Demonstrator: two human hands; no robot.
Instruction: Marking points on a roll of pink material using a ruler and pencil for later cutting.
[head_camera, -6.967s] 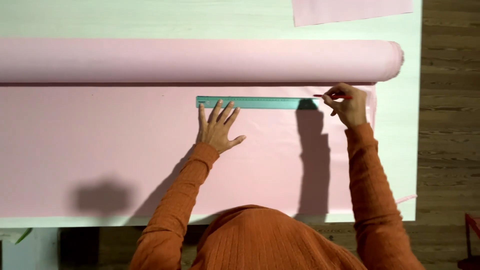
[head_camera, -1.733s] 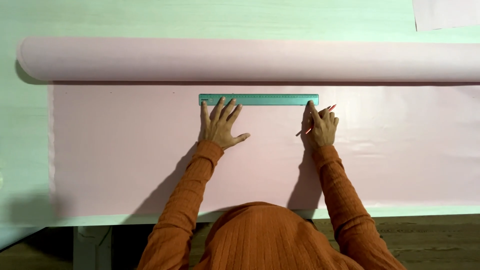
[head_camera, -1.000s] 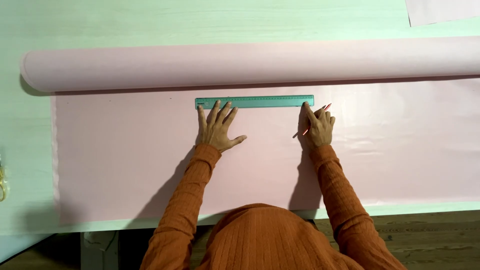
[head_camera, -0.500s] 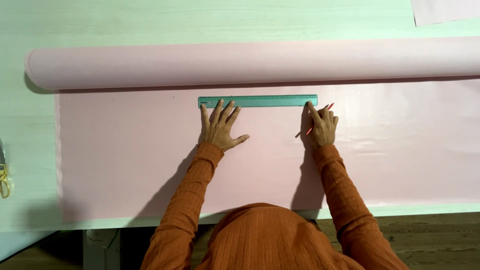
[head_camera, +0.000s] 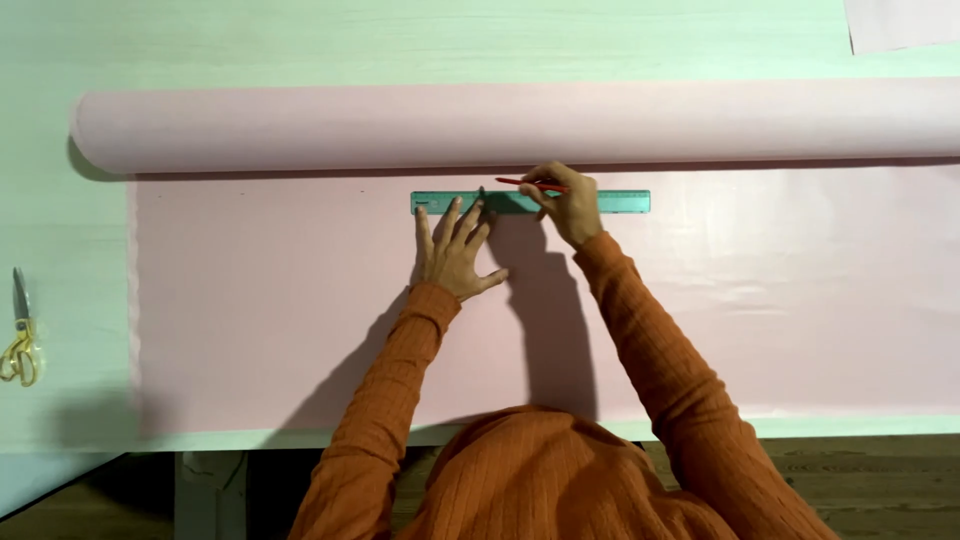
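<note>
A green ruler (head_camera: 620, 202) lies flat on the unrolled pink sheet (head_camera: 260, 300), just below the pink roll (head_camera: 480, 125). My left hand (head_camera: 455, 250) is spread with its fingertips pressing on the ruler's left part. My right hand (head_camera: 565, 205) holds a red pencil (head_camera: 530, 184) at the ruler's upper edge near its middle, the tip pointing left. Orange sleeves cover both arms.
The pale green table (head_camera: 300, 40) carries the roll and sheet. Scissors with yellow handles (head_camera: 20, 345) lie at the left edge. A corner of another pink sheet (head_camera: 900, 22) shows at the top right. The table's front edge runs along the bottom, with wooden floor below.
My right hand has moved left along the ruler from its right end to its middle, pencil still in it. My left hand stays pressed on the ruler.
</note>
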